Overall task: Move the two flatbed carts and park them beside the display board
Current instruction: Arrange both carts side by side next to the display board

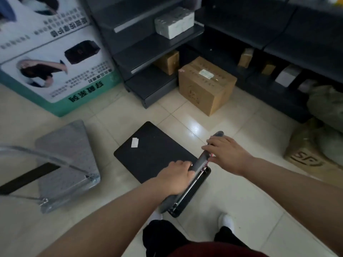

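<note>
A black flatbed cart [154,153] stands on the tiled floor in front of me, a white label on its deck. Both hands grip its grey handle bar: my left hand [176,178] near the bar's middle, my right hand [225,153] near its far end. A second flatbed cart [68,154], grey with a silver metal handle, stands to the left, close to the display board [52,58]. The board, white and teal with printed pictures and text, leans at the upper left.
Dark shelving [148,52] fills the back, holding a white package [174,23] and small boxes. A large cardboard box [206,86] sits on the floor ahead. Sacks and a printed cardboard box [306,156] lie at the right. My feet are below the handle.
</note>
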A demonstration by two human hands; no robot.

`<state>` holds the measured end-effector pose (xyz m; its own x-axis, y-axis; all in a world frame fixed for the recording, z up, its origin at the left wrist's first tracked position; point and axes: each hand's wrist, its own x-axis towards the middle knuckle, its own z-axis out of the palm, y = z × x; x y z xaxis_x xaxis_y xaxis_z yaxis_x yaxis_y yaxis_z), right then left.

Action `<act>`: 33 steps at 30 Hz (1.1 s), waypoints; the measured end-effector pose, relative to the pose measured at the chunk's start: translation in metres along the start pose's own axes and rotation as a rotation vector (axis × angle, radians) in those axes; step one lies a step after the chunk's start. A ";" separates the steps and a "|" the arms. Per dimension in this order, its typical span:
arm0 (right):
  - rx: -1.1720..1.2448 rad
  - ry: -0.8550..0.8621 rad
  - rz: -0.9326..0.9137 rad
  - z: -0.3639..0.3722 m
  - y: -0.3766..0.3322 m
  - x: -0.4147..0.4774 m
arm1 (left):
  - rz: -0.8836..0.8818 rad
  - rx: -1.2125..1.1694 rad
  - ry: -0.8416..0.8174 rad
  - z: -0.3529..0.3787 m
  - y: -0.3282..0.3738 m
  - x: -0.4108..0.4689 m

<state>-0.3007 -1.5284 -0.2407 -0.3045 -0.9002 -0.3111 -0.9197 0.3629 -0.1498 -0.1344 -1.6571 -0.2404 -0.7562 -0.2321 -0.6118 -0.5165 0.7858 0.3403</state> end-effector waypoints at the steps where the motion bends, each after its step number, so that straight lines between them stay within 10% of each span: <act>1: -0.001 0.019 -0.043 0.002 0.007 0.001 | -0.042 0.003 0.072 0.007 0.006 -0.002; 18: 0.056 -0.022 -0.310 0.005 0.023 0.038 | -0.670 -0.181 0.431 0.059 0.049 -0.026; 33: 0.005 -0.088 -0.242 -0.034 -0.063 0.157 | -0.561 -0.338 0.425 -0.020 -0.104 -0.018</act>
<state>-0.2990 -1.7007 -0.2482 -0.0525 -0.9368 -0.3458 -0.9620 0.1405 -0.2344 -0.0751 -1.7463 -0.2508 -0.3993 -0.7967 -0.4537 -0.9100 0.2843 0.3018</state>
